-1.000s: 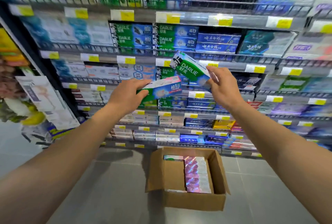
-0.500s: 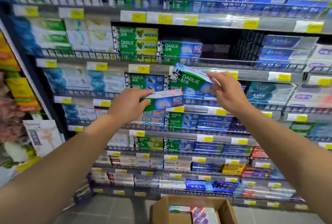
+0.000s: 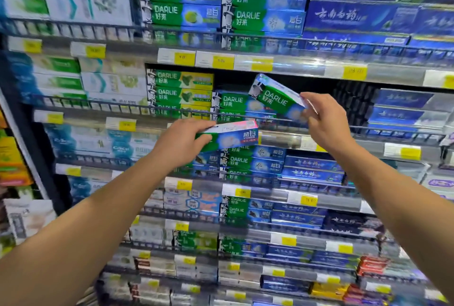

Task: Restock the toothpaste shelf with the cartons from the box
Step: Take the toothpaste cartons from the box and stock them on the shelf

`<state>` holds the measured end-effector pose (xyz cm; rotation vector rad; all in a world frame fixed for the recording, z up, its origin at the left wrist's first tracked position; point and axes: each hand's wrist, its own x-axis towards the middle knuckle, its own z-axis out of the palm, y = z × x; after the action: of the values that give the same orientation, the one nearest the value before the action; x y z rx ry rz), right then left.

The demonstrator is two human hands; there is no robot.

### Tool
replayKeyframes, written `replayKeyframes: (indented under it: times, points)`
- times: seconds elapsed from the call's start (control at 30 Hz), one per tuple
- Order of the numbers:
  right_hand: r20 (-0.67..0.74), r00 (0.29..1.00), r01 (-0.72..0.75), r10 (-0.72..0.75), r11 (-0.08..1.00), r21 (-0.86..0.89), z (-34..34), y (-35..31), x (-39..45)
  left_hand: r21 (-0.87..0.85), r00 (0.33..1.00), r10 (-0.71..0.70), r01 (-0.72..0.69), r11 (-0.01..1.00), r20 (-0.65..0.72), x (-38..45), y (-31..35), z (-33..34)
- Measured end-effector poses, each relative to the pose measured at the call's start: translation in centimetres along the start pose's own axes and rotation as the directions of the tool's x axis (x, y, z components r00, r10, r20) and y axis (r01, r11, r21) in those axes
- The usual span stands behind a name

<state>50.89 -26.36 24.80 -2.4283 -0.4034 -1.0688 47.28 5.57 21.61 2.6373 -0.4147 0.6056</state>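
My right hand (image 3: 326, 124) grips a green and blue Darlie toothpaste carton (image 3: 275, 98) by its right end. The carton is tilted, with its left end raised over the short stack of matching Darlie cartons (image 3: 233, 105) on the second shelf. A dark gap lies behind and to the right of that stack. My left hand (image 3: 181, 143) holds a second Darlie carton (image 3: 233, 137) level, in front of the shelf rail (image 3: 282, 133) below. The box is out of view.
Wire rails and yellow price tags (image 3: 183, 57) front every shelf. Fuller Darlie stacks (image 3: 181, 89) stand to the left and on the top shelf (image 3: 221, 3). Blue cartons (image 3: 403, 106) fill the right side. Hanging goods (image 3: 14, 158) sit at the far left.
The view has tilted up and the box has dropped out of frame. Both hands have risen with their cartons, and the right one now reaches the second shelf's Darlie stack.
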Motion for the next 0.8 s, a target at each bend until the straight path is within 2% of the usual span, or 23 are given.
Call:
replayKeyframes:
  times: [0.37,0.53,0.8]
  points:
    - [-0.012,1.000,-0.002,0.003,0.999,0.038,1.1,2.0,2.8,-0.034,0.994,0.108,-0.108,0.994,-0.009,6.3,-0.2,-0.1]
    - [0.018,0.993,-0.120,0.120,0.993,-0.002,0.7,3.2,3.9,-0.020,0.991,0.132,-0.133,0.991,-0.025,7.5,0.0,0.2]
    - [0.075,0.956,-0.294,0.285,0.940,0.171,1.6,3.0,5.8,-0.044,0.994,0.108,-0.109,0.993,-0.028,8.1,0.5,1.4]
